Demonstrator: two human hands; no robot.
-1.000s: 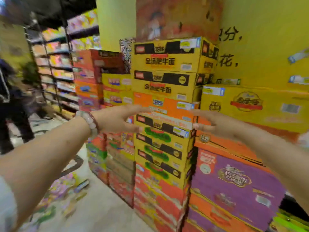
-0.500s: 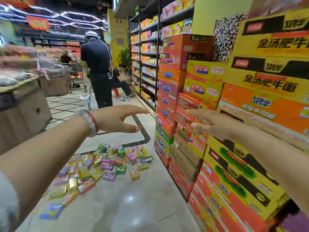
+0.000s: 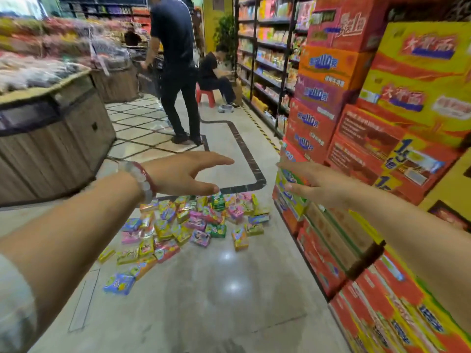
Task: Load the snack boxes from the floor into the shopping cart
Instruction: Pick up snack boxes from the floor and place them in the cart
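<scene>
View has swung left off the carton stack [image 3: 382, 128]; snack boxes [image 3: 193, 228] now lie mid-frame on the floor [image 3: 229, 301]. Left hand [image 3: 183, 174] and right hand [image 3: 313, 182], both spread wide and empty, hover above. Nothing picked yet. Next: stoop, grasp. Cart possibly upper centre, blurred. Cartons crowd right; open floor left.

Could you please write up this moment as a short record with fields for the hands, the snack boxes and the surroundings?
left hand: open, empty, held out above the floor
right hand: open, empty, held out beside the stacked cartons
snack boxes: scattered loose on the floor, none picked up
wristband: beads on the left wrist
standing person: in the aisle beyond the boxes
shopping cart: none clearly visible near the boxes
</scene>
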